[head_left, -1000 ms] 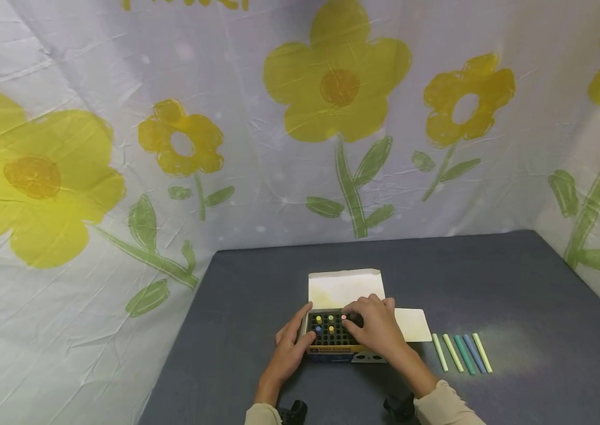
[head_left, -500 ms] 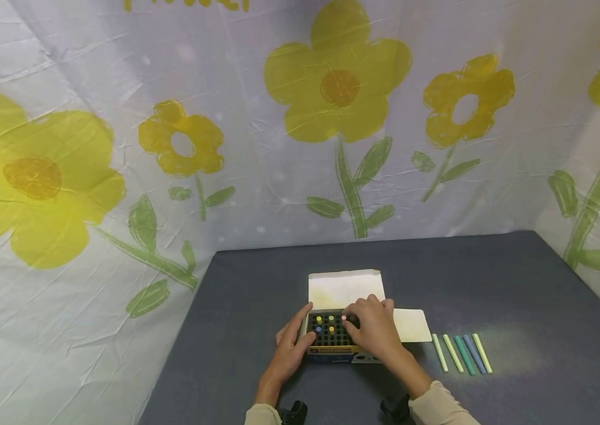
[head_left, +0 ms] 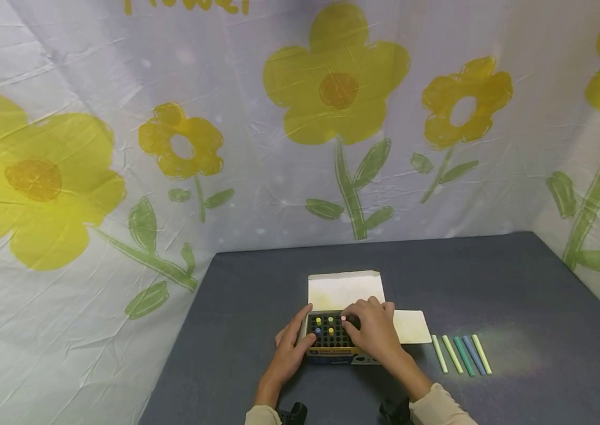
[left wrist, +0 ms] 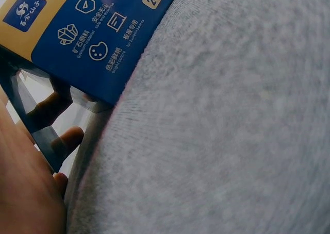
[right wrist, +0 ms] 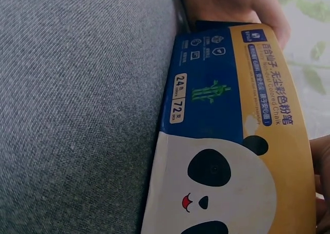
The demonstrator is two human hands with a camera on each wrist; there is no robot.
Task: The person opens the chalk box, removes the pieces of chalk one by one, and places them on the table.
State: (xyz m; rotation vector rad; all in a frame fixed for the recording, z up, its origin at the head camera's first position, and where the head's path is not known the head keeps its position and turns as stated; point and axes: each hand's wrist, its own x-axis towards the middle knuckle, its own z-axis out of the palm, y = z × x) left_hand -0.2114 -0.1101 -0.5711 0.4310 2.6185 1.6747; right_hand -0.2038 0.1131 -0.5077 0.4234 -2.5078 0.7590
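Pinching pink chalk [head_left: 343, 318], R hand [head_left: 377, 329]

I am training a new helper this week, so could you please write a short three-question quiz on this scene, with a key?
1. How many loose chalk sticks lie on the table to the right of the box?
2. True or false: the box is fully closed.
3. Which colour is the chalk end beside the right hand?
a) blue
b) pink
c) green

Key: 1. Five. 2. False; its white flaps are open. 3. b.
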